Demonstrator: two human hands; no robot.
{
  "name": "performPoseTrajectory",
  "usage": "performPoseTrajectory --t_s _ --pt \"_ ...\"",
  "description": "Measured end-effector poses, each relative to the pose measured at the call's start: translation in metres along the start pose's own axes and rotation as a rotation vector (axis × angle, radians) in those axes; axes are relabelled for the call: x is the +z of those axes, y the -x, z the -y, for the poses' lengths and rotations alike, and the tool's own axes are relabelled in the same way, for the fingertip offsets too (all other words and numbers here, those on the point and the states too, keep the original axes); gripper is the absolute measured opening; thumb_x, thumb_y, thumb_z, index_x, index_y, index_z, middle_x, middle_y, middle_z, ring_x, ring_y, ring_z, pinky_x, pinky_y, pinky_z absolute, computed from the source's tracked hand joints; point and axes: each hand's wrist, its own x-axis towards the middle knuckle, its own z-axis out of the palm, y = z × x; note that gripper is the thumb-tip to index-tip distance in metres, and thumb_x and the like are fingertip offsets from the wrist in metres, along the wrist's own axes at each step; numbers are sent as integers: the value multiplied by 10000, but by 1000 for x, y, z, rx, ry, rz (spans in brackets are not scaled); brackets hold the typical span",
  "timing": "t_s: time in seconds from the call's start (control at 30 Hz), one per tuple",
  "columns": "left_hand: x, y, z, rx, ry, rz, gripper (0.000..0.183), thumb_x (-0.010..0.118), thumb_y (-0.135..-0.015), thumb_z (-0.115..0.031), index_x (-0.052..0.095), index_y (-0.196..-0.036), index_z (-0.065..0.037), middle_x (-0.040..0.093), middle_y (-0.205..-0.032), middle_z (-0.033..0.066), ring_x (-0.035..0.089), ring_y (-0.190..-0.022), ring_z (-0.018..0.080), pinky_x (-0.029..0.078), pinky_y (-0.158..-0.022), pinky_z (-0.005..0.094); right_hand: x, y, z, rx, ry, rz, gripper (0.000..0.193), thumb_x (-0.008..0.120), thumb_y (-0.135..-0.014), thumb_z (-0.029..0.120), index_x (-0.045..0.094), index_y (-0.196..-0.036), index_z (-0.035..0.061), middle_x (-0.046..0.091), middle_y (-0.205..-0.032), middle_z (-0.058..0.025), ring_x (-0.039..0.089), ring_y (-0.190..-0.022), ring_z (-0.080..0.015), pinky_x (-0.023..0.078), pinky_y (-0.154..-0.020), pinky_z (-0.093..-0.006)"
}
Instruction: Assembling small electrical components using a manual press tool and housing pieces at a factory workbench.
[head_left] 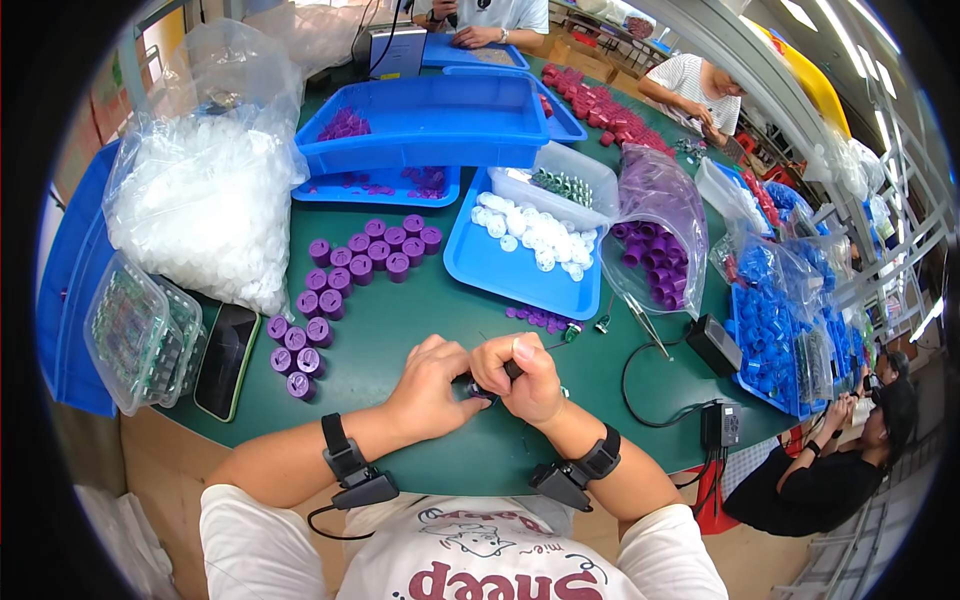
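Note:
Near the table's front edge my left hand (435, 388) pinches a small dark purple part (481, 390), mostly hidden by the fingers. Right beside it, my right hand (525, 380) is closed in a fist around a dark-handled tool (514, 369), whose working end I cannot make out. The two hands almost touch over the purple part. Left of them, several purple round caps (360, 268) stand in loose rows on the green table (420, 300). Just beyond my hands lie small purple pieces (537, 319) and a small green circuit board (572, 332) with thin wires.
A blue tray (520, 285) holds clear round discs. Beside it lies a bag of purple cups (660, 250), with tweezers (650, 328) in front. A phone (228, 362), a bag of white parts (200, 200) and a black adapter (714, 345) flank the work area. Other people sit around.

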Motion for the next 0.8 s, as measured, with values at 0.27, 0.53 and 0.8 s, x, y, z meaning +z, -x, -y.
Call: performPoseTrajectory --t_s 0.27,0.53,0.8 --pt "0 0 3 -70 123 -9 260 790 -577 -159 605 -747 -87 552 -768 35 503 -813 248 372 -762 377 3 -17 -4 91 72 125 556 391 -844 452 290 -470 53 330 -437 -37 282 -420 -137 214 -427 -284" --pt "-1 1 -2 -74 36 22 251 779 -586 -150 621 -768 -80 583 -801 43 521 -834 252 369 -762 364 4 1 -10 -93 59 -41 572 358 -869 465 322 -471 56 345 -443 -39 286 -420 -133 226 -426 -281" --pt "3 3 -3 -26 49 -49 250 767 -589 -136 625 -784 -71 586 -825 72 517 -868 276 399 -794 396 -3 -2 -3 -83 -159 -43 581 342 -883 488 341 -496 54 342 -452 -25 291 -434 -126 236 -438 -268"
